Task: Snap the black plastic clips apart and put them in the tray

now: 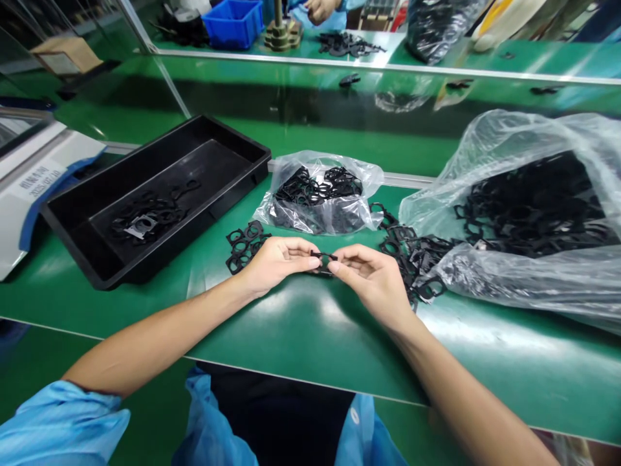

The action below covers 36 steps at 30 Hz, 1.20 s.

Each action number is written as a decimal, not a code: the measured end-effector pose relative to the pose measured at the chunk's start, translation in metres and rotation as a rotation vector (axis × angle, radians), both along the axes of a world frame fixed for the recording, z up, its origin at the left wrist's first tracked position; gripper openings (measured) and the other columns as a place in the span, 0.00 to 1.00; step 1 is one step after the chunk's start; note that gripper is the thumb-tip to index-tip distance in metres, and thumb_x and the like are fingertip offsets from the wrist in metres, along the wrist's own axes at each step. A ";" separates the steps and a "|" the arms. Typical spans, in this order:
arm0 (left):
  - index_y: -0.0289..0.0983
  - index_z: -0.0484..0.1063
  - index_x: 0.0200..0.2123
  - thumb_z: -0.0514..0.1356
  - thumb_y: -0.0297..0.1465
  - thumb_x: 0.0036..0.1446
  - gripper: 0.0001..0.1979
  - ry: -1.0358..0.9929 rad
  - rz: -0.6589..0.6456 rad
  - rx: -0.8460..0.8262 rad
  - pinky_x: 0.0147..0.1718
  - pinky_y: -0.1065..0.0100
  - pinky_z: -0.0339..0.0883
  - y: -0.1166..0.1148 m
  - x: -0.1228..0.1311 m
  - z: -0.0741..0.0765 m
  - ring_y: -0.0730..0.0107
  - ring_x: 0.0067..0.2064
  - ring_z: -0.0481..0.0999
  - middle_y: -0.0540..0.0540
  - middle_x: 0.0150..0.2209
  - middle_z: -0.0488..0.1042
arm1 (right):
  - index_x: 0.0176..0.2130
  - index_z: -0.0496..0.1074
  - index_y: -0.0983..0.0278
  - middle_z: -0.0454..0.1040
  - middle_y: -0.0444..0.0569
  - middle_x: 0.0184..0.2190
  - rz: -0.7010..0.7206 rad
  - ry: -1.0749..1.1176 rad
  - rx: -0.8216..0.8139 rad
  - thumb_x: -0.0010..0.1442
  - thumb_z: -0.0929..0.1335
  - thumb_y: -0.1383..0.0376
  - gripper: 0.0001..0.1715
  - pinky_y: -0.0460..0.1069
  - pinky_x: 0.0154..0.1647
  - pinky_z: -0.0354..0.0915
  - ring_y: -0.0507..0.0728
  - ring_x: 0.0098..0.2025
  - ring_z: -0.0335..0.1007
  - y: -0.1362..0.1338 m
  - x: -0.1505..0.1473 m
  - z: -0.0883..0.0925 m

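Between my two hands, just above the green table, is a small black ring-shaped plastic part [324, 255]. The fingers of my left hand [285, 260] pinch its left end, and those of my right hand [371, 277] pinch its right end. Part of its outline is hidden by my fingertips. Beside my left hand lies a small group of black ring parts [240, 249]. A loose heap of similar black parts [412, 255] spreads to the right of my right hand. Behind my hands sits an open clear plastic bag [334, 213] with many such parts in it.
A black tray [237, 184] on the left holds some black parts and a greyish piece. At the right, a large clear bag [504, 133] spills black parts. Across the bench, a co-worker's hands [320, 10] are near a blue bin [233, 24]. The green table [291, 336] extends toward me.
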<state>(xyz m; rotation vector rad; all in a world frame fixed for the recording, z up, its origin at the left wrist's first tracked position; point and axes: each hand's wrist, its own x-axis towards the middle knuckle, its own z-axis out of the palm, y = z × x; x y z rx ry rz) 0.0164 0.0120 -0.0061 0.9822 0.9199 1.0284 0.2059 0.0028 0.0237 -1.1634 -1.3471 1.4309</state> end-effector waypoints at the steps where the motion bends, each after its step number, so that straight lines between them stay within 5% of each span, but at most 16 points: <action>1: 0.33 0.79 0.31 0.77 0.37 0.40 0.17 -0.030 -0.009 -0.030 0.38 0.64 0.77 0.000 0.000 0.000 0.68 0.31 0.81 0.46 0.29 0.82 | 0.31 0.76 0.63 0.76 0.46 0.28 0.002 0.003 -0.006 0.46 0.79 0.50 0.21 0.51 0.39 0.73 0.54 0.31 0.73 0.000 0.000 0.000; 9: 0.33 0.81 0.31 0.77 0.36 0.41 0.16 -0.123 -0.076 -0.114 0.38 0.64 0.79 0.000 -0.001 0.002 0.67 0.32 0.82 0.44 0.30 0.83 | 0.31 0.76 0.62 0.76 0.46 0.28 0.004 0.028 -0.007 0.47 0.79 0.50 0.20 0.50 0.38 0.72 0.54 0.31 0.73 -0.002 0.000 0.002; 17: 0.34 0.82 0.29 0.77 0.35 0.41 0.14 0.088 -0.091 0.004 0.35 0.66 0.78 0.001 -0.006 0.013 0.67 0.30 0.81 0.46 0.28 0.82 | 0.28 0.76 0.63 0.76 0.44 0.24 -0.005 0.093 -0.097 0.43 0.80 0.50 0.23 0.49 0.33 0.73 0.53 0.26 0.73 -0.002 -0.001 0.003; 23: 0.33 0.81 0.27 0.78 0.35 0.35 0.16 0.036 -0.194 -0.057 0.33 0.67 0.78 0.001 -0.008 0.015 0.67 0.29 0.82 0.44 0.28 0.82 | 0.27 0.76 0.63 0.77 0.46 0.25 0.033 0.100 -0.121 0.43 0.81 0.50 0.23 0.50 0.33 0.74 0.53 0.25 0.73 -0.001 -0.001 0.005; 36: 0.33 0.80 0.27 0.78 0.37 0.39 0.16 -0.079 -0.053 -0.051 0.32 0.67 0.77 -0.001 -0.002 0.011 0.71 0.27 0.79 0.46 0.27 0.80 | 0.26 0.75 0.63 0.75 0.44 0.23 -0.082 0.113 -0.070 0.41 0.81 0.50 0.23 0.50 0.33 0.75 0.52 0.24 0.72 -0.001 -0.001 0.004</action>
